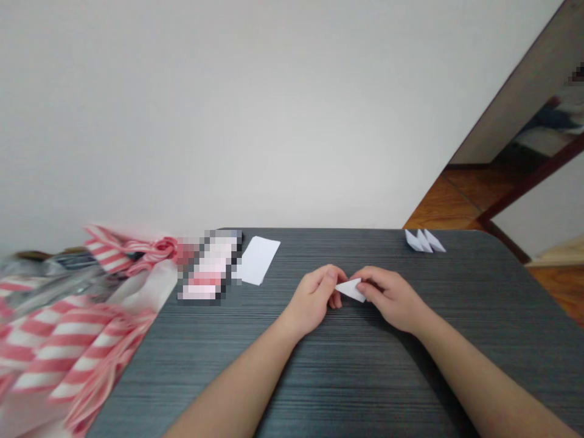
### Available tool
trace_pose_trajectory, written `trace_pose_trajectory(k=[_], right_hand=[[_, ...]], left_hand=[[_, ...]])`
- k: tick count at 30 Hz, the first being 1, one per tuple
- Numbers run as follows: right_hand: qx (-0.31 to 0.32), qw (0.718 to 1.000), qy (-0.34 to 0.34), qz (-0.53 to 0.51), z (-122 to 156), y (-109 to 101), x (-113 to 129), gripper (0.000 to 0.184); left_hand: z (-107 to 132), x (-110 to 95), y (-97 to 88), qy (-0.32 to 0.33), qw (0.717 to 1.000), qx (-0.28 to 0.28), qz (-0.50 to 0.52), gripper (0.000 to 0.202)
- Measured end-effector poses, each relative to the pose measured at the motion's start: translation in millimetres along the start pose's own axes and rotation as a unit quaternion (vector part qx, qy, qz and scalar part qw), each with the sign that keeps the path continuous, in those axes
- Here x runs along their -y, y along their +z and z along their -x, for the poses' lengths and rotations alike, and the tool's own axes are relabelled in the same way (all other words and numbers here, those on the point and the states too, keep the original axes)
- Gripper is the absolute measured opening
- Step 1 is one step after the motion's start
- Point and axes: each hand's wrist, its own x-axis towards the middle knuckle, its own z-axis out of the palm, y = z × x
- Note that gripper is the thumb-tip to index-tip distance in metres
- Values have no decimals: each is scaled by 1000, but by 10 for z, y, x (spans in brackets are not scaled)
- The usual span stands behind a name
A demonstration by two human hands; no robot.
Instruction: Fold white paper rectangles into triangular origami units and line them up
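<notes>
A small folded piece of white paper (351,289), roughly triangular, is held just above the dark table between both hands. My left hand (317,297) pinches its pointed left end between thumb and fingers. At its wider right end, my right hand (391,298) grips the paper with thumb and forefinger. Several folded white paper pieces (424,241) stand side by side at the table's back right. Left of my hands lies a stack of white paper sheets (259,260).
The dark wood-grain table (319,389) meets a white wall (292,121) at the back. A pixelated flat object (212,264) lies beside the sheets. Red-and-white striped cloth (77,340) and clear plastic are heaped off the left edge. Wooden floor (438,204) shows at right.
</notes>
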Motion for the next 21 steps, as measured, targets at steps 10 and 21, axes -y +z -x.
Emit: trace_pose_trajectory(k=[10,21], right_hand=[[-61,994,37,-84,17,60,-110,22],[-70,990,70,-98,15,47,-122,13]], left_hand=[[-9,-61,30,-48,999,-8,-25,21],[5,-71,11,-28,995,47,-89,32]])
